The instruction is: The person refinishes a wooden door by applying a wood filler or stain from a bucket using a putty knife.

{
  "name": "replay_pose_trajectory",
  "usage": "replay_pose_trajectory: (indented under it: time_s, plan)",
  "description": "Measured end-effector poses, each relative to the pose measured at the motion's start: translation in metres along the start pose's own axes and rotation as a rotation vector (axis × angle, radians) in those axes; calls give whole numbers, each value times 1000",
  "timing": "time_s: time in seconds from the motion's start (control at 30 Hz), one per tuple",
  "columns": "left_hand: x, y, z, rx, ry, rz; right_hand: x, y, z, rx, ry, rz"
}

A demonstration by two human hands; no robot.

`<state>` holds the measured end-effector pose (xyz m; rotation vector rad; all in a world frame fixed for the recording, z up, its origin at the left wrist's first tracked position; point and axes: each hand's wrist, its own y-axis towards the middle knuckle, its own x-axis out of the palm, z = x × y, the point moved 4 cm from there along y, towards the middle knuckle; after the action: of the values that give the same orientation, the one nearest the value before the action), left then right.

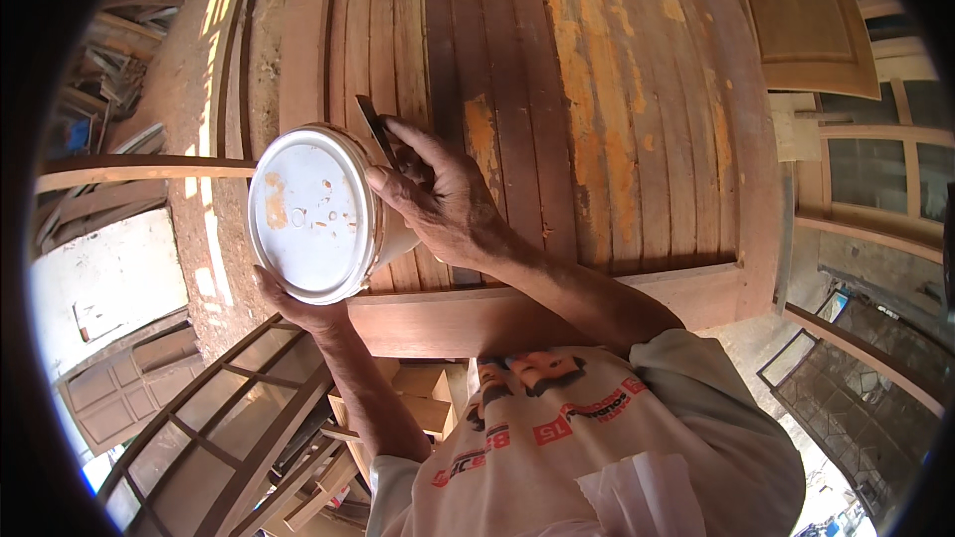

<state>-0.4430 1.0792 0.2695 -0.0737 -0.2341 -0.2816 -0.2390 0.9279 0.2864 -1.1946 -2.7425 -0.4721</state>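
A white lidded plastic bucket, tilted so its round lid faces up toward me, is over the near left part of a wooden panel. Orange-brown smears mark the lid. My left hand grips the bucket low on its near side, fingers partly hidden beneath it. Against the far right of the rim, my right hand is closed around a putty knife, its thin blade seen nearly edge-on and pointing away from me. The thumb of that hand presses on the lid's edge. Orange filler patches streak the panel's boards.
A framed wooden door is at the far right. Glazed wooden frames stand at lower left, near a white board. A wooden bar runs from the left toward the bucket. Scrap timber is piled at far left.
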Motion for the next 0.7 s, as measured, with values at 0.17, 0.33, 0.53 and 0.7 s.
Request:
replay_pose_trajectory:
  time_s: [0.17, 0.33, 0.53, 0.7]
  plan:
    - [-4, -14, 1, -46, -31, 9, -1, -9, -14, 248, 148, 100]
    - [11, -33, 1, -16, 38, 83, -5, -10, 0, 297, 320, 111]
    - [25, -35, 3, -20, 9, 52, -19, -10, -2, 409, 351, 20]
    - [5, -53, -13, 294, 431, 16, -17, -10, 3, 374, 329, 40]
